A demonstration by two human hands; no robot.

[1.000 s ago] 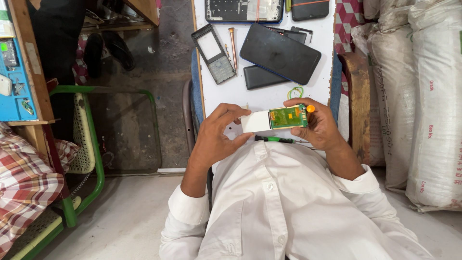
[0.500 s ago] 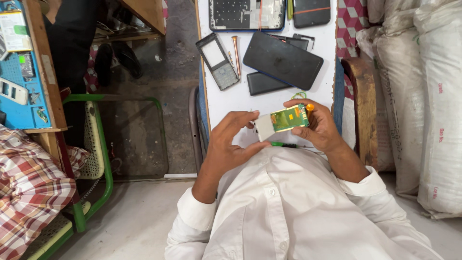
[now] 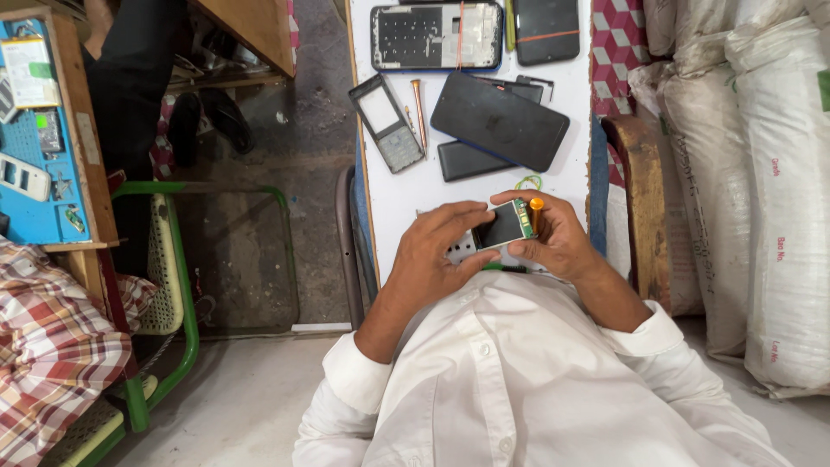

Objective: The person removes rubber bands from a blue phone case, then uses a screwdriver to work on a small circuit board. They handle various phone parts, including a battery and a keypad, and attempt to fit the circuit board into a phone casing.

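Note:
Both my hands hold a small phone module (image 3: 504, 227) over the near end of a white worktable (image 3: 562, 104). The module shows a dark screen face with a strip of green circuit board along its right edge. My left hand (image 3: 437, 252) pinches its left end. My right hand (image 3: 558, 238) supports the right end and also keeps an orange-handled tool (image 3: 537, 214) upright against the fingers. A white phone part with small holes (image 3: 462, 248) lies under my left fingers.
On the table lie a grey keypad phone frame (image 3: 386, 122), a copper-coloured screwdriver (image 3: 419, 108), a large black phone (image 3: 500, 120), a smaller black slab (image 3: 467, 161), an opened phone chassis (image 3: 437, 36) and a green loop of wire (image 3: 527, 182). White sacks (image 3: 761, 190) stand right; a green-framed chair (image 3: 169, 285) left.
The module has been turned over: its green board faced up before, and the dark screen face shows now. Both hands stay together at the table's near end.

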